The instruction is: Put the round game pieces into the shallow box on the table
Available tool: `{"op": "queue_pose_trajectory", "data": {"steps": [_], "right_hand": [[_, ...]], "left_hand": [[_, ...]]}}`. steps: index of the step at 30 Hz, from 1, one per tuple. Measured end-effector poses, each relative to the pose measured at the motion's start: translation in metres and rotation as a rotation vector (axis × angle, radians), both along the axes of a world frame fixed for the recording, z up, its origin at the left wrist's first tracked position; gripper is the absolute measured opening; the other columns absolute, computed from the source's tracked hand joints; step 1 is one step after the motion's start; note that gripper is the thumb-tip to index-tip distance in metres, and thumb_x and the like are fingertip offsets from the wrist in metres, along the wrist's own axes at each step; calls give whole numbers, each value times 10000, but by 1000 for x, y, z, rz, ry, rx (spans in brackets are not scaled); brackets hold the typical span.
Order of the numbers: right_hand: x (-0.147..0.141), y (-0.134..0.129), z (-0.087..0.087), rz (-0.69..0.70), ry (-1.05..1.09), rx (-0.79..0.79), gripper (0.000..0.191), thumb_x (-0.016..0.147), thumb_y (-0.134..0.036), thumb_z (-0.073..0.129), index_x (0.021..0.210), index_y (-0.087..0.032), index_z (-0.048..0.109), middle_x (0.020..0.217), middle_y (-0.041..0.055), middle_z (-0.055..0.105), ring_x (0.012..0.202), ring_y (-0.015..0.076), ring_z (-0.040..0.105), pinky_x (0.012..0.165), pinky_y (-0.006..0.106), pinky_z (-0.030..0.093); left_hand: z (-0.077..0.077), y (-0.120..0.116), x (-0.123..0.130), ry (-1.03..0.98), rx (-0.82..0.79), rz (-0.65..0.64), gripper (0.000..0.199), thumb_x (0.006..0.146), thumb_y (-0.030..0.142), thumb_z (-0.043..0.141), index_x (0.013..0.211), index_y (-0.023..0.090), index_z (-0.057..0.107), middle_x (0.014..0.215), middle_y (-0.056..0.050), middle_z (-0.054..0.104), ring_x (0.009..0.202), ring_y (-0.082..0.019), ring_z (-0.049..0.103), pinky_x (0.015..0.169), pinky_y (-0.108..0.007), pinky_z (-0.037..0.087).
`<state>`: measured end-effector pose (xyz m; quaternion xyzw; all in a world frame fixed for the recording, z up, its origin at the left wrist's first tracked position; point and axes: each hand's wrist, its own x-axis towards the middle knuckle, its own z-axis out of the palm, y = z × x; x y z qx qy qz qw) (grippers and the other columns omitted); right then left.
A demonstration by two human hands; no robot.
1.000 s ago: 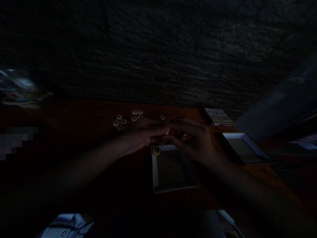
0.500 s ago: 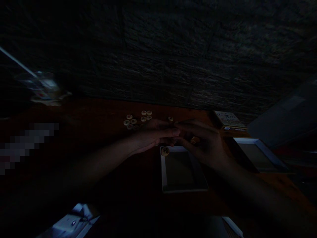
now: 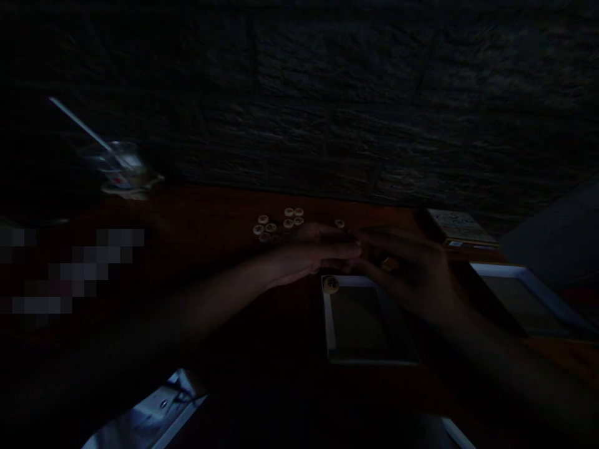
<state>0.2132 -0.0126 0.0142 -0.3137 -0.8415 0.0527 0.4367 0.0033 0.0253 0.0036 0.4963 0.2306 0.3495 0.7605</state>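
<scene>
Writing is borne by the round piece (image 3: pixel 331 285) at the far left corner of the open box (image 3: pixel 328 330) and by the closed box (image 3: pixel 461 227), but is too dim to be read. The left hand (image 3: pixel 311 251) and right hand (image 3: pixel 416 268) are held close at the fingertips; whether anything is gripped cannot be told. Loose pieces (image 3: pixel 270 228) are partly hidden behind the left hand on the worktop (image 3: pixel 210 209).

Dim stone wall (image 3: pixel 299 131); dark reddish table (image 3: pixel 210 215)
</scene>
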Motion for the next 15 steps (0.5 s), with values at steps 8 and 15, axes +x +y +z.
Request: {"op": "queue_pose_trajectory", "data": {"steps": [8, 15], "right_hand": [[0, -1, 0, -24, -9, -13, 349, 880, -183, 793, 1223, -236, 765, 1102, 73, 795, 894, 187, 761, 757, 278, 630], [1, 2, 0, 28, 5, -24, 394, 880, -220, 800, 1270, -232, 741, 1118, 91, 781, 904, 201, 761, 741, 291, 632]], "left_hand": [[0, 1, -1, 16, -30, -17, 325, 751, 298, 910, 973, 98, 784, 860, -62, 743, 764, -129, 696, 751, -291, 557], [1, -1, 0, 37, -31, 24, 293, 742, 264, 915, 954, 109, 787, 879, -61, 753, 773, -130, 698, 763, -296, 551]]}}
